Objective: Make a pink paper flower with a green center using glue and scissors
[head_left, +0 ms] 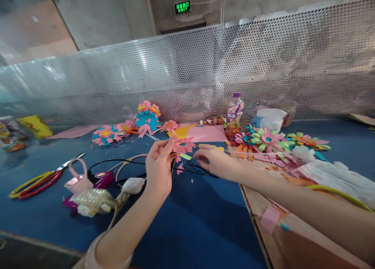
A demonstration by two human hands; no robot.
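Observation:
My left hand [159,165] pinches a pink fringed paper flower [184,146] between thumb and fingers, above the blue table. Just right of the flower is my right hand [212,161], its fingers bent and apart with nothing visible between them. A yellow tool [211,147] shows directly behind the right hand, with a long translucent rod [260,154] running rightward from it; whether the hand touches it I cannot tell. A light green paper strip [185,156] appears between the hands. Below the flower is a small pink paper piece [179,168], near a black cord [202,169].
Red-and-yellow-handled scissors [48,181] lie left, beside a pink pouch [79,181] and a white plug [133,186]. Finished paper flowers [148,118] stand behind; more flowers [269,138] and scraps cover the cardboard [263,195] at right. A purple-capped bottle [235,109] stands near the perforated metal screen [181,73].

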